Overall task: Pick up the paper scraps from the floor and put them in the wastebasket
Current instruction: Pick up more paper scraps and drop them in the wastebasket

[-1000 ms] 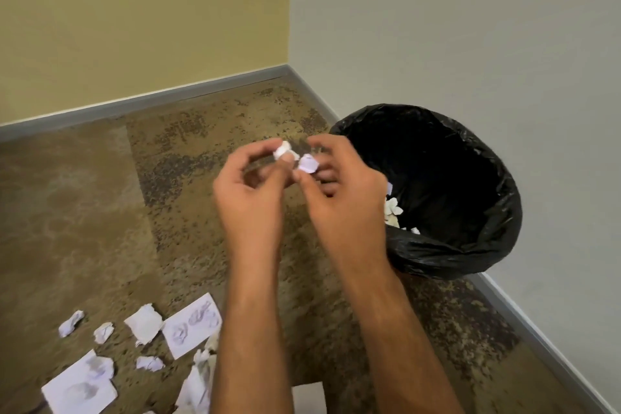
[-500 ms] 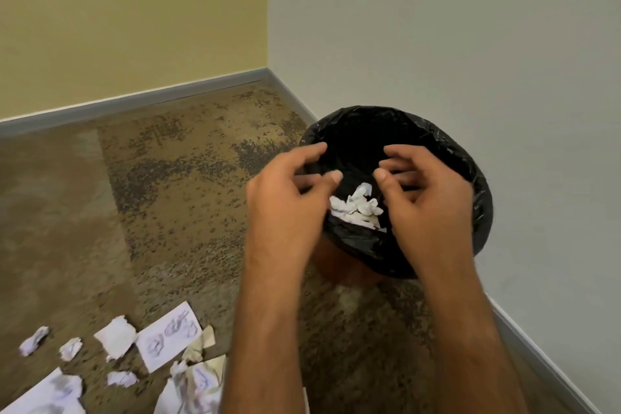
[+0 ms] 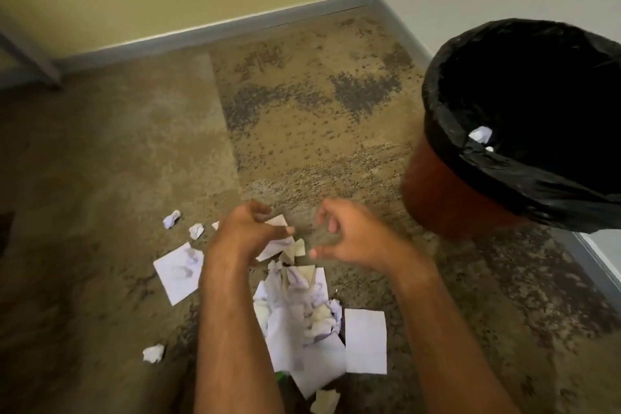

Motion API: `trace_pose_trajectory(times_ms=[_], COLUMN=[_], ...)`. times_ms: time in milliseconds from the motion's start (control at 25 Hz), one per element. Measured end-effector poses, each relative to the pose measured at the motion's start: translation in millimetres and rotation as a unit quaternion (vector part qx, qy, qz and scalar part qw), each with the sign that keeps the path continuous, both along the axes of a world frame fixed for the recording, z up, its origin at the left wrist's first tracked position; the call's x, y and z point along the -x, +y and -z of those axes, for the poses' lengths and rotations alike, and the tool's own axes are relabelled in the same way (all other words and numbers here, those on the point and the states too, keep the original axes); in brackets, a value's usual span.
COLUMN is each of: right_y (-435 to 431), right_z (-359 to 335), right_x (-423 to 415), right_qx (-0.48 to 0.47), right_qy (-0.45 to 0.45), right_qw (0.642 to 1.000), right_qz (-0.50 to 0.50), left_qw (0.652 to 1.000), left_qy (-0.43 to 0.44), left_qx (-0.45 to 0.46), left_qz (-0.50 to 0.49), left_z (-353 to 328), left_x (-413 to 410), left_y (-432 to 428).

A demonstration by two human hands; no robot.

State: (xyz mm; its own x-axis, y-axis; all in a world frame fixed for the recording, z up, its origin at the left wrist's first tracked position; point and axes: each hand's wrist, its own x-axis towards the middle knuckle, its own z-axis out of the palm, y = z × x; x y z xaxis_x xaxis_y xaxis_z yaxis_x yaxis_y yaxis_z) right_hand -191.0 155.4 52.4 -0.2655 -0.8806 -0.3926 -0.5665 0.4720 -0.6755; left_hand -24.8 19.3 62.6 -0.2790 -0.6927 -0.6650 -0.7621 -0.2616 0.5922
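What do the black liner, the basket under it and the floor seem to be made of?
The black liner is probably thin plastic film: it is glossy and lies in crinkled folds over the rim. The wastebasket body is reddish-brown and smooth, likely plastic, but it is too blurred to be sure. The floor looks like matte short-pile carpet, with a fuzzy tan surface and dark speckles.
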Motion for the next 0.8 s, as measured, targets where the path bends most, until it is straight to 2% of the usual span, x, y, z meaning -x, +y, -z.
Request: trace_pose_trajectory(times_ms=[80,160,240,320,440,560,800], right_y=[2,-1,-10,-19,-23,-18,-19], right_z=[31,52,67,73,77,83,71], right_x=[-17,-35,-53,-68,-79,-79,-40], right_qx=[-0.093,-0.113,-0.094,-0.05,0.015,0.032,0.073], right_qy=[-0.006,-0.015,0.024,0.078,0.092,0.062,-0.018], right_qw=[0.995,0.993,0.994,0.992,0.995,0.998,0.992], right_qz=[-0.024,-0.025,-0.057,-0.083,-0.038,0.001,0.104], left_qw=[0.997,0.992,0.991,0.991,0.989,0.993,0.999], left_qy=[-0.067,-0.099,-0.107,-0.108,-0.121,-0.095,0.0], left_qx=[-0.024,-0.044,-0.047,-0.009,0.05,0.065,0.038], left_qz=[0.032,0.062,0.067,0.075,0.07,0.035,-0.003], left_z=[13,28,41,51,60,68,51], left_x=[-11,-18,-20,-17,-16,-20,-5], left_y=[10,21,29,32,34,38,23])
